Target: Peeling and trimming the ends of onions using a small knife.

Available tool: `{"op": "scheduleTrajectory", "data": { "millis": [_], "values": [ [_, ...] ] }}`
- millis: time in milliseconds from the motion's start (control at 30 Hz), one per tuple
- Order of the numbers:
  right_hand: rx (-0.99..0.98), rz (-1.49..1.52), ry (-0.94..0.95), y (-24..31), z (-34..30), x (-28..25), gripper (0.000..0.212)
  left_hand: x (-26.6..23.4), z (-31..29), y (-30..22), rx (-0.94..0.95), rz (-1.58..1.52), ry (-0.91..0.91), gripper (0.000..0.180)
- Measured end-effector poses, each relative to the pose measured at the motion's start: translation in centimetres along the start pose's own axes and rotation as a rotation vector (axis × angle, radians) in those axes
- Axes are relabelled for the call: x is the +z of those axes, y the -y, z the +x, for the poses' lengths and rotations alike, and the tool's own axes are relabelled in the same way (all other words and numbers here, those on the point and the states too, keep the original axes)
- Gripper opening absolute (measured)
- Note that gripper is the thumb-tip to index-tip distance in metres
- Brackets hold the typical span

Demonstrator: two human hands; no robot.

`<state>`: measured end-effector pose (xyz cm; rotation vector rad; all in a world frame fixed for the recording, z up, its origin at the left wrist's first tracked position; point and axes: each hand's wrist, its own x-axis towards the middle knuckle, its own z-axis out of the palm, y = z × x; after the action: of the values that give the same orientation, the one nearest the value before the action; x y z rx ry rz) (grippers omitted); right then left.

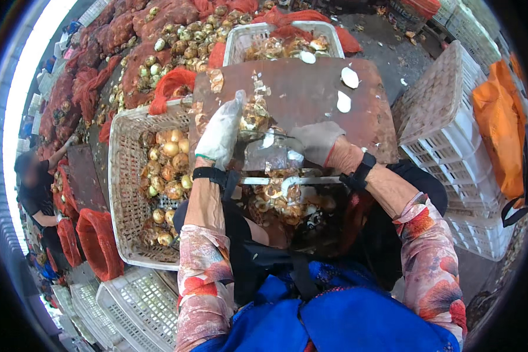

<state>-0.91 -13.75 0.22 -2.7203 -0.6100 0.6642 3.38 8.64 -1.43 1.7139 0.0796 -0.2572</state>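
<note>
My left hand [222,132], in a white glove, reaches over the brown board [311,88] with its visible fingers stretched out. It lies against brown and white onion skins and scraps [256,116]; whether a whole onion is among them I cannot make out. My right hand [318,142], in a greyish glove and blurred, is closed around a knife [276,136]. The thin blade points left toward the scraps, and the handle is hidden in my fist. White onion pieces [344,101] lie farther back on the board.
A white crate [116,193] of onions stands to the left. Another crate [234,44] is behind the board, and peelings [287,202] lie below its near edge. Stacked crates [446,105] with an orange bag [498,126] stand right. Onion sacks [164,20] fill the far left, near another person [38,190].
</note>
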Motion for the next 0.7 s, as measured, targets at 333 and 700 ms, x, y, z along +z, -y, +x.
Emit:
{"op": "scheduleTrajectory", "data": {
  "millis": [333, 700],
  "values": [
    [-0.006, 0.111, -0.014, 0.5, 2.0, 1.2, 0.035, -0.1, -0.3, -0.7, -0.029, -0.147, 0.036, 0.073],
    [-0.231, -0.021, -0.102, -0.1, 4.5, 2.7, 0.038, -0.3, 0.2, -1.5, 0.095, 0.098, 0.079, 0.060]
  ]
}}
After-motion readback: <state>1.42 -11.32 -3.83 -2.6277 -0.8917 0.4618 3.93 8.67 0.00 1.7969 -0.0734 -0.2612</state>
